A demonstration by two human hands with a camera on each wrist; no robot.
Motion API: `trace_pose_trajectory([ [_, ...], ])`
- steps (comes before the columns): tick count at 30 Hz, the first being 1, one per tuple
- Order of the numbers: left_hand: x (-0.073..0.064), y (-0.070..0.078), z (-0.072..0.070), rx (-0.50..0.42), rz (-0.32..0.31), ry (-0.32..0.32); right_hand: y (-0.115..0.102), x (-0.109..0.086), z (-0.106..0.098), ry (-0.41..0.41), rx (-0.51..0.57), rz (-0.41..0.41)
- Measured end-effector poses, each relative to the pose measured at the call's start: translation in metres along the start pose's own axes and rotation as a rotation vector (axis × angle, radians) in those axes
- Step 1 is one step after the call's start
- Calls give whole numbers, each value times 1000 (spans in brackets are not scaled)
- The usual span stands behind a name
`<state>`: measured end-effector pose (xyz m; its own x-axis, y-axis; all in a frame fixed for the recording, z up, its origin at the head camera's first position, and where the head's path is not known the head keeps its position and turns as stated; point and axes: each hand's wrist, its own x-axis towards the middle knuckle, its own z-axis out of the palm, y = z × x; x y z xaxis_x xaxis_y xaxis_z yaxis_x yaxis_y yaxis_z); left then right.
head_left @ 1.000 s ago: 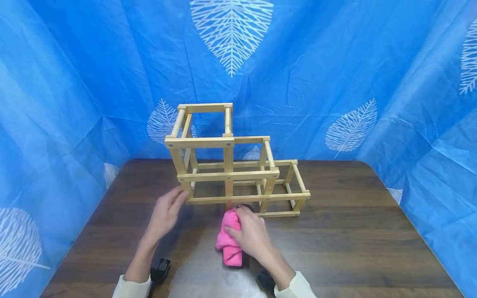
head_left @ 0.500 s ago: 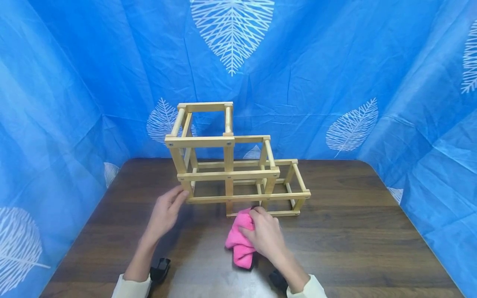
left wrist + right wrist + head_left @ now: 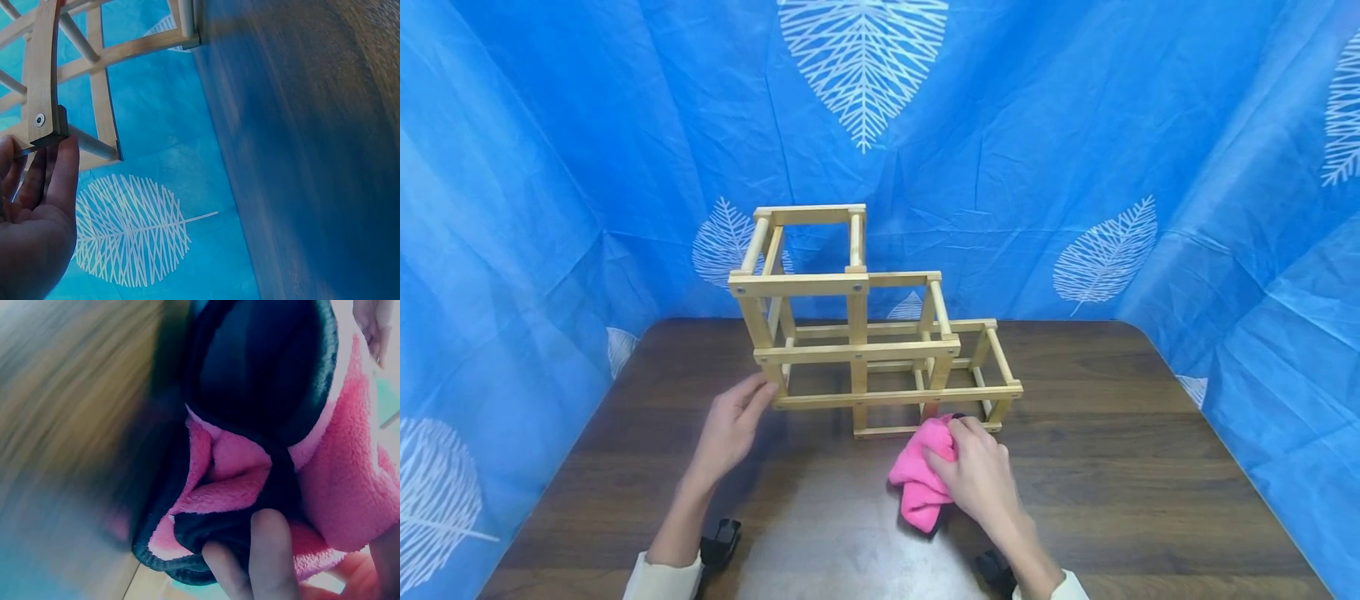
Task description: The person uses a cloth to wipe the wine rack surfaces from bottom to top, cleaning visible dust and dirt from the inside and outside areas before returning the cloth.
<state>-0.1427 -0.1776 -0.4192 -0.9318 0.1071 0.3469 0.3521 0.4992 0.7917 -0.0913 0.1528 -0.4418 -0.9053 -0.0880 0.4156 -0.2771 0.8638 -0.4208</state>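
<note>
Sleeves (image 3: 662, 579): are looking creamy white
Left wrist camera (image 3: 720, 543): is looking black and boxy
Right wrist camera (image 3: 996, 571): is matching

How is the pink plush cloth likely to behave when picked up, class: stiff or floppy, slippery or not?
The pink plush cloth would probably hang floppy, since it bunches into loose folds in the right hand. Its fuzzy pile suggests it isn't very slippery. Its crumpled, uneven shape makes rolling unlikely.

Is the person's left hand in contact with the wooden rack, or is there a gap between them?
Touching. The left wrist view shows it: the left hand has its fingers against a corner of the wooden rack.
</note>
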Motion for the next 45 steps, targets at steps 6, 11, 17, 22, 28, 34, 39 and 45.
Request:
trace_pose_trajectory([
  [6,0,0,-1,-25,-9,-7,16,1,-7,84,48,101],
  [11,1,-1,-1,-23,-8,0,16,3,-2,189,138,123],
  [17,2,-1,-1,-23,-7,-1,11,6,8,256,153,93],
  [22,2,-2,-1,-20,-10,-1,6,10,8,185,92,46],
  [28,1,-2,0,-17,-6,-14,9,10,4,115,39,43],
  [34,1,-2,0,-5,-11,-8,17,5,-2,115,32,63],
  [39,1,-2,1,-4,-16,-8,26,-1,-10,121,7,86],
  [45,1,-1,1,10,-24,-5,35,-7,-17,140,-19,95],
])
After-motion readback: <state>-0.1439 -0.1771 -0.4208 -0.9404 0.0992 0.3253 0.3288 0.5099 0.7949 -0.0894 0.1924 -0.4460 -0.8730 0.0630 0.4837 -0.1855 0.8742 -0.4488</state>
